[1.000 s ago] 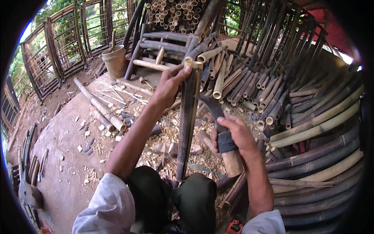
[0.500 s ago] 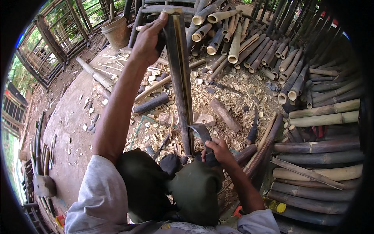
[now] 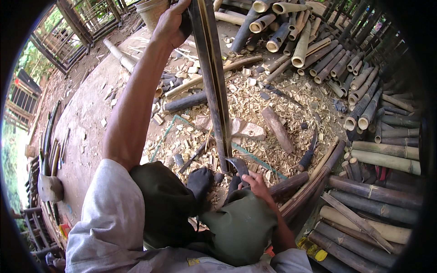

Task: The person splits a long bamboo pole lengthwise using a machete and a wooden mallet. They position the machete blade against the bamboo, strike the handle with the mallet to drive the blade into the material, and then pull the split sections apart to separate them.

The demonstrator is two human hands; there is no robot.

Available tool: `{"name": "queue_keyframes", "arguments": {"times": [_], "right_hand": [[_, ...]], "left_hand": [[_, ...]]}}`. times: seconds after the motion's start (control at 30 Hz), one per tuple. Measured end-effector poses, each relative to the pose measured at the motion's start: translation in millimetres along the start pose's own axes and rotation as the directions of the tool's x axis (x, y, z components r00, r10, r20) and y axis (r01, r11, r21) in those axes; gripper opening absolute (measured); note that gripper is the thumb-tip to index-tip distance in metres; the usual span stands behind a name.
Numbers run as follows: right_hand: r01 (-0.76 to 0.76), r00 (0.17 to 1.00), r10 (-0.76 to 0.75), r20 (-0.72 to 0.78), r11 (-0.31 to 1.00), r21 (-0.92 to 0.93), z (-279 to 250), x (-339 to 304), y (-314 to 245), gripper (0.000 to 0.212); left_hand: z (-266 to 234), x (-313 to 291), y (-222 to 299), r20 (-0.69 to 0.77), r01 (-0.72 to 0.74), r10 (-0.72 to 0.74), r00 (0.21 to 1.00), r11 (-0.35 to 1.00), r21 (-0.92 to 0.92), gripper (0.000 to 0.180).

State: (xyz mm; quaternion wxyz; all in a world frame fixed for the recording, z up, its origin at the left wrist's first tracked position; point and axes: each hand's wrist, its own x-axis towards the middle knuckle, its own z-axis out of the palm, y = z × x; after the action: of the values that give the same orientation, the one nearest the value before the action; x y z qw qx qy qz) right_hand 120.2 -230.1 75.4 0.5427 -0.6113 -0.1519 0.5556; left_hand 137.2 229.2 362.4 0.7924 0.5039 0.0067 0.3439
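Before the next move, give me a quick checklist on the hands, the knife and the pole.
1. Left hand gripping the dark bamboo pole: ok.
2. Right hand gripping the curved knife: ok.
3. Blade away from left hand: ok, it is down by the pole's lower end.
4. Right knee well clear of knife: not ok, probably too close.
5. Pole's lower end firmly supported: cannot tell.

A grey shirt (image 3: 159,261) covered the torso, with a small yellow mark (image 3: 193,261) near the edge that met the trousers (image 3: 239,225). The left sleeve (image 3: 107,207), pale grey and creased, was short and loose, and the right sleeve (image 3: 291,262) matched its colour. The trousers were dark green and baggy, the footwear (image 3: 199,181) dark, and the left hand (image 3: 171,26) and right hand (image 3: 257,184) bare.
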Motion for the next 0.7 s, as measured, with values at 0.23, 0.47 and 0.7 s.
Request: {"name": "queue_keyframes", "arguments": {"times": [0.23, 0.47, 0.7], "right_hand": [[0.017, 0.992, -0.015, -0.124, 1.0, 0.013, -4, -17, 56, 0.033], [0.111, 0.994, -0.111, 0.001, 0.993, -0.029, -2, -36, -47, 0.034], [0.599, 0.52, -0.854, -0.022, 0.383, -0.703, 38, -114, -281, 0.035]], "left_hand": [[-9, -3, -5, -0.012, 0.001, -0.001, 1.0, 1.0, -0.017, 0.043], [12, -18, 25, -0.051, -0.052, 0.063, 0.997, 0.982, 0.184, 0.043], [114, -75, 42, 0.145, -0.091, 0.045, 0.988, 0.942, 0.324, 0.051]]}}
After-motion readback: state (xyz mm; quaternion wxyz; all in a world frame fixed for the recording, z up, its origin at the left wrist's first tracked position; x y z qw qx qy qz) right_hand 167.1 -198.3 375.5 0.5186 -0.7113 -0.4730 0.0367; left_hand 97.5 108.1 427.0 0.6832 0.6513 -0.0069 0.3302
